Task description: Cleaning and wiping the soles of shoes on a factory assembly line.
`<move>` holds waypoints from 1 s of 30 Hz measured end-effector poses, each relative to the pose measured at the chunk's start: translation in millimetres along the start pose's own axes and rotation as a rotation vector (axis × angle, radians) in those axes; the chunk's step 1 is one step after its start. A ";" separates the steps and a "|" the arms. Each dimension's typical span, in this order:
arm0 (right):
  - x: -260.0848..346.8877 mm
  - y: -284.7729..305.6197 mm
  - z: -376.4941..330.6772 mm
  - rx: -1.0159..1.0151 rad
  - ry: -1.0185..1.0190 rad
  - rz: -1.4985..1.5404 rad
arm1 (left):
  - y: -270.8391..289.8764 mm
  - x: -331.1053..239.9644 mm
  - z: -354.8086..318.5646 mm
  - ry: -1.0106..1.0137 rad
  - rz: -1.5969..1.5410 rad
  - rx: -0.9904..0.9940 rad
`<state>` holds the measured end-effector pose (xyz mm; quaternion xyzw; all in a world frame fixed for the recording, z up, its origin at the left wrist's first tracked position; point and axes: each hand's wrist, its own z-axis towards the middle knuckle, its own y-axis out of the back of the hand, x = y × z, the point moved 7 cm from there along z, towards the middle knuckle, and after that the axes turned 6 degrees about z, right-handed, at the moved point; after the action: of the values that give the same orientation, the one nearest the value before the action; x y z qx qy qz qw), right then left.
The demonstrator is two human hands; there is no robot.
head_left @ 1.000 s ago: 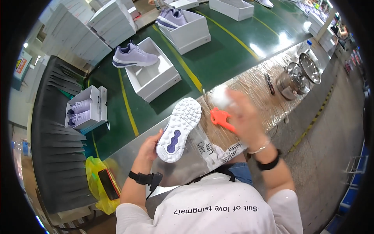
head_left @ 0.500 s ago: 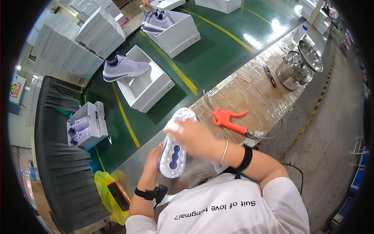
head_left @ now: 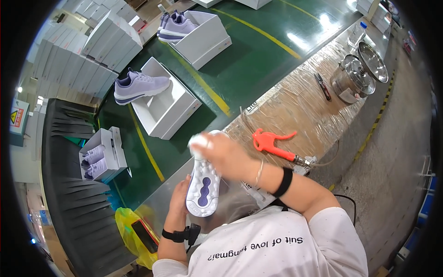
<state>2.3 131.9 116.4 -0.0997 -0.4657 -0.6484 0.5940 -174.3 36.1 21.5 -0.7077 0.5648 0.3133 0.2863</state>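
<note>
While your left hand (head_left: pixel 177 203) is gripping the sneaker (head_left: pixel 203 184) and your right hand (head_left: pixel 221 152) is clasping its toe, a loose hold is risking a drop.

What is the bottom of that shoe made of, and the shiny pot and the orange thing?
The shoe sole looks like white rubber or foam, matte and bumpy, with a purple patch. The pot seems polished steel, since it mirrors the light. The orange tool looks like smooth plastic or painted metal, with a metal fitting at its end.

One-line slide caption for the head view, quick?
Left hand holds a white-soled shoe sole-up while right hand presses a white cloth on its toe beside the green belt.
</note>
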 end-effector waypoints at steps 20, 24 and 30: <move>-40.4 35.6 -49.1 0.038 -0.395 0.403 | -1.1 4.1 10.2 0.041 -0.167 0.032; -88.9 31.1 -42.6 -0.053 -0.466 0.294 | -3.9 7.8 18.1 0.061 -0.055 0.025; -1.2 17.6 -53.3 0.161 -0.086 0.284 | 4.5 8.7 12.2 0.107 -0.169 0.001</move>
<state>40.4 96.6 94.9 -0.1441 -0.5222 -0.5137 0.6653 -178.8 39.1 6.8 -0.7685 0.5176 0.2496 0.2815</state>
